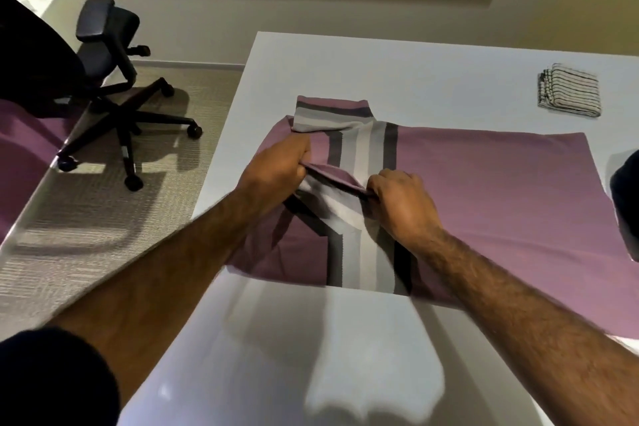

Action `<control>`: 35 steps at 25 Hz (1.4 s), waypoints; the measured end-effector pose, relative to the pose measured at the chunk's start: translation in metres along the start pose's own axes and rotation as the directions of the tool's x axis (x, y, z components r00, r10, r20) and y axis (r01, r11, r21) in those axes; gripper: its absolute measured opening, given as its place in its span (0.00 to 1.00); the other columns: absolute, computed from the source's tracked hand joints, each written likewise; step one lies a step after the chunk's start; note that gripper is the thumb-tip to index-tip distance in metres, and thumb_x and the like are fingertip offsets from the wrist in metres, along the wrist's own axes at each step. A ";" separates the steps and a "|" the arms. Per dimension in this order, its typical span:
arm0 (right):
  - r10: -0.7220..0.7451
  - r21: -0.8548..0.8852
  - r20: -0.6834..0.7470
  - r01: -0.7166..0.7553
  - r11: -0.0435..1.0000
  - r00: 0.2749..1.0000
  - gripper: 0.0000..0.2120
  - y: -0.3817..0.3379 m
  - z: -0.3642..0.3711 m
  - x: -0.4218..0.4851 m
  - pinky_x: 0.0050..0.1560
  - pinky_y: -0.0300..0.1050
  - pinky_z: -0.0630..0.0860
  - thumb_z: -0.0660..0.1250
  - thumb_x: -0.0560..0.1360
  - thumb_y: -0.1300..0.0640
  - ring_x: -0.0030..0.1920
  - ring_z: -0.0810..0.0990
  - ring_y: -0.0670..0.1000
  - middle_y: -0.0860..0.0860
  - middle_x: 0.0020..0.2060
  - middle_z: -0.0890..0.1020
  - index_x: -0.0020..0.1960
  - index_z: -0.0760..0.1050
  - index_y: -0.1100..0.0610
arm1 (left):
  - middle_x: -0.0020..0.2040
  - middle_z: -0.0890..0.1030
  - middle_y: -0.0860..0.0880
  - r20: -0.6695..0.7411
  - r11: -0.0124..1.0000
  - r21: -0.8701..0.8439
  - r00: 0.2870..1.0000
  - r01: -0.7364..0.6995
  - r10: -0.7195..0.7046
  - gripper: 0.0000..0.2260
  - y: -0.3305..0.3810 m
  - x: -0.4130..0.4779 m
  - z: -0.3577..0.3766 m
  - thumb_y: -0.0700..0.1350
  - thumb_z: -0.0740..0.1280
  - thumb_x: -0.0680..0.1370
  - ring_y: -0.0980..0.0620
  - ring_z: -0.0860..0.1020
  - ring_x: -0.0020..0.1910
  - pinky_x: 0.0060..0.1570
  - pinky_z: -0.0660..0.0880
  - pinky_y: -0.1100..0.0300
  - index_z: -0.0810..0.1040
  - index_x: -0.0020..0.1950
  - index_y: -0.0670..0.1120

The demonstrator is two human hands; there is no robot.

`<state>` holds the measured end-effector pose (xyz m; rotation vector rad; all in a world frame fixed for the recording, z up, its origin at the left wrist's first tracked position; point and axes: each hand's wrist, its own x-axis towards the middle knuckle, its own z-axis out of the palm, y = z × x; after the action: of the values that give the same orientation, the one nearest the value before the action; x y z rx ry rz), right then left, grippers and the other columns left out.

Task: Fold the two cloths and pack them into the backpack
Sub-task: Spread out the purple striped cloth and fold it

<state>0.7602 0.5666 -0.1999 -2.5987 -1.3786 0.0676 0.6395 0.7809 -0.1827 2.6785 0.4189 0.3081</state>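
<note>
A large purple cloth [484,197] with grey, white and black stripes lies spread on the white table [345,66]. Its left part is bunched and partly folded. My left hand [280,166] grips a raised fold of the cloth at its left side. My right hand [401,201] pinches the same fold a little further right, over the striped band. A smaller white cloth with thin dark stripes [568,90] lies folded at the far right of the table. A dark object [626,190] at the right edge of the view is cut off; I cannot tell if it is the backpack.
A black office chair [114,55] on wheels stands on the carpet left of the table. Another pale surface edge [31,214] runs along the left. The table's near part [311,339] lies between my forearms.
</note>
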 end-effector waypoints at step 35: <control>0.307 -0.016 0.067 -0.306 0.952 0.949 0.36 -0.023 0.070 -0.101 0.80 0.59 0.41 0.36 0.82 0.36 0.81 0.37 0.53 0.53 0.82 0.40 0.83 0.41 0.56 | 0.83 0.54 0.42 0.026 0.925 0.307 0.970 0.224 -0.244 0.31 0.023 -0.115 0.103 0.61 0.43 0.84 0.40 0.52 0.82 0.79 0.45 0.40 0.55 0.83 0.46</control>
<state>0.6752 0.5064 -0.2692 -2.8167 -0.9811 0.2011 0.5662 0.6854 -0.2821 2.8819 0.8183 0.0910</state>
